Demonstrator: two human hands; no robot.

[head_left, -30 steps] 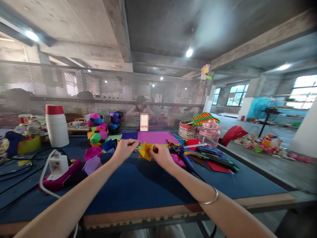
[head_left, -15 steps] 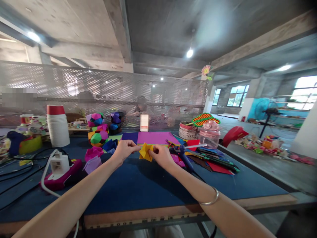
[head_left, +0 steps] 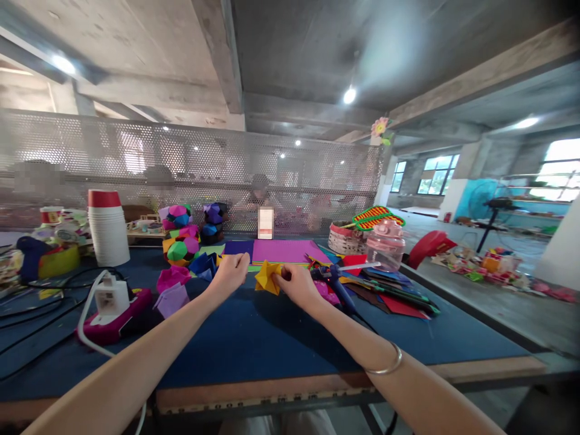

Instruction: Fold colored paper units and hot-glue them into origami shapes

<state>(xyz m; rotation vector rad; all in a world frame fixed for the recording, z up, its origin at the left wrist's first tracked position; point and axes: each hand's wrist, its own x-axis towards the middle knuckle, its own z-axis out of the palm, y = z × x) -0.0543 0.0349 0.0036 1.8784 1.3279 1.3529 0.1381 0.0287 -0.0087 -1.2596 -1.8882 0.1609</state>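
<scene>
1. Yellow folded paper piece (head_left: 267, 277): sits mid-counter toward the far edge, just in front of the purple sheet (head_left: 290, 251). Judged light, thin, crease-prone; it should crush if squeezed hard. Best taken by a folded point or edge with fingertips only.
2. Counter (head_left: 254, 344): blue mat surface, wooden near edge. Clutter rings the working spot and the near half carries only the forearms.
3. Stack of white cups (head_left: 109, 232) with a red top stands toward the far left corner; white plug block (head_left: 109, 296) on a pink base lies at the left, cables trailing off it.
4. Coloured paper balls (head_left: 181, 232) sit at the far edge left of centre; loose paper sheets (head_left: 389, 293) fan out to the right, with a pink-lidded jar (head_left: 384, 244) behind them.
5. Glue gun (head_left: 338, 284): dark body, just right of the right hand.
6. Right hand (head_left: 299, 284): grip pressed together, thumb and fingers pinching the right side of the yellow piece.
7. Left hand (head_left: 231, 275): just left of the yellow piece, apart from it by a small gap. Fingers loosely curled, grip holding nothing that I can see.
</scene>
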